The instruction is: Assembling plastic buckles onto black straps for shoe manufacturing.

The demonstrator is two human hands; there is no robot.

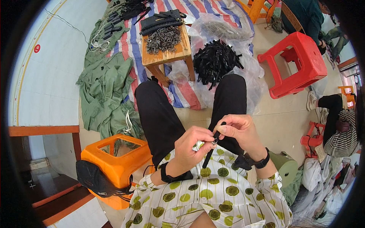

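Note:
Above my lap, both hands hold a short black strap [207, 159] with a small metal buckle [215, 141] on it. My left hand [192, 146] pinches the strap at the buckle. My right hand [240, 131] grips its upper end between thumb and fingers. The strap's lower end hangs down below my fingers. A heap of metal buckles [164, 40] lies on a small wooden stool [152, 58] ahead of my knees. To the right of that stool is a pile of black straps [216, 62] on clear plastic sheeting [254, 81].
A black bag [161, 22] lies at the wooden stool's far edge. Green cloth [102, 81] spreads over striped sheeting [186, 98]. An orange stool [121, 167] with a black mesh bag [93, 178] stands left; a red stool [304, 62] stands right. Another person [304, 19] bends at far right.

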